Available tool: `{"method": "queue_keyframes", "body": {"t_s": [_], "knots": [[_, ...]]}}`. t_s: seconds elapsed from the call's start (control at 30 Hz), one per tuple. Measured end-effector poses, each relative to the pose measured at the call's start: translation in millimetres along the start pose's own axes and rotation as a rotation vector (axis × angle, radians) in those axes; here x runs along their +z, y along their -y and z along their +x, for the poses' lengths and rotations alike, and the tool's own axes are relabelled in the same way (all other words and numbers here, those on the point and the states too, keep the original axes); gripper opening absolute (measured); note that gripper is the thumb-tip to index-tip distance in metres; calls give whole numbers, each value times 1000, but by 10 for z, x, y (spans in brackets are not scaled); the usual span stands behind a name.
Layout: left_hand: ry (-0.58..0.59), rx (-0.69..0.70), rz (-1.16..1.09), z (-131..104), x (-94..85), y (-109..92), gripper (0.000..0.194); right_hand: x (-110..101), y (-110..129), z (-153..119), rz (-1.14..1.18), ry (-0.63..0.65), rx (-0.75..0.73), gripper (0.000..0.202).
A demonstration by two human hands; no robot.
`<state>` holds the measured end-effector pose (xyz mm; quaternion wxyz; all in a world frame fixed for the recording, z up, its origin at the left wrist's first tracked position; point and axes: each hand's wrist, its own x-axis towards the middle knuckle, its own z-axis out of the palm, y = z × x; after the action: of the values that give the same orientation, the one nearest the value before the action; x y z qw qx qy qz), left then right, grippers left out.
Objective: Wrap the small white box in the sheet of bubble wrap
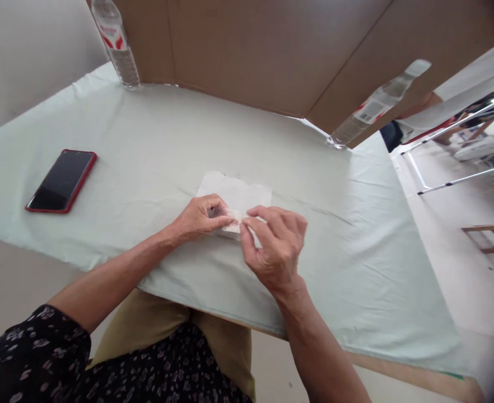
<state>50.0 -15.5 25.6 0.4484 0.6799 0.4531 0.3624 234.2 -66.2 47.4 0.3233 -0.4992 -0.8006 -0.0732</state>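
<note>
Left hand [197, 217] and right hand [275, 240] curl, fingertips close, over the near white sheet [236, 191]; whether either pinches anything, I cannot tell. Phone [62, 182] lies left.

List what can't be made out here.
Head view, all items:
Anything between the fingertips of the left hand and right hand: too small, blurred.
Part of the paper: hidden by the hands.
Cap of left-side bottle: cut off by top edge.
Lettering on right-side bottle: too small, blurred.
</note>
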Motion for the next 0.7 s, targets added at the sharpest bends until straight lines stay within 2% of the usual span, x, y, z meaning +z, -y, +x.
{"method": "queue_keyframes", "body": {"t_s": [0.13, 0.2, 0.27, 0.5, 0.6, 0.7], "knots": [[41, -42, 23, 12, -71, -29, 20, 63, -3, -4, 77, 228, -76, 14], [73, -55, 60, 10, -130, -49, 21, 97, -34, -4, 78, 275, -75, 19], [50, -43, 114, 2, -181, -48, 25, 111, -50, -2, 41, 308, -88, 23], [-85, -119, 330, -73, -238, 41, 28, 151, 26, -13, -104, 313, -111, 25], [-139, -203, 499, -121, -334, 14, 42, 178, 54, -30, -135, 301, -116, 28], [-120, -272, 623, -156, -473, -37, 56, 194, 73, -38, -154, 283, -126, 31]]}}
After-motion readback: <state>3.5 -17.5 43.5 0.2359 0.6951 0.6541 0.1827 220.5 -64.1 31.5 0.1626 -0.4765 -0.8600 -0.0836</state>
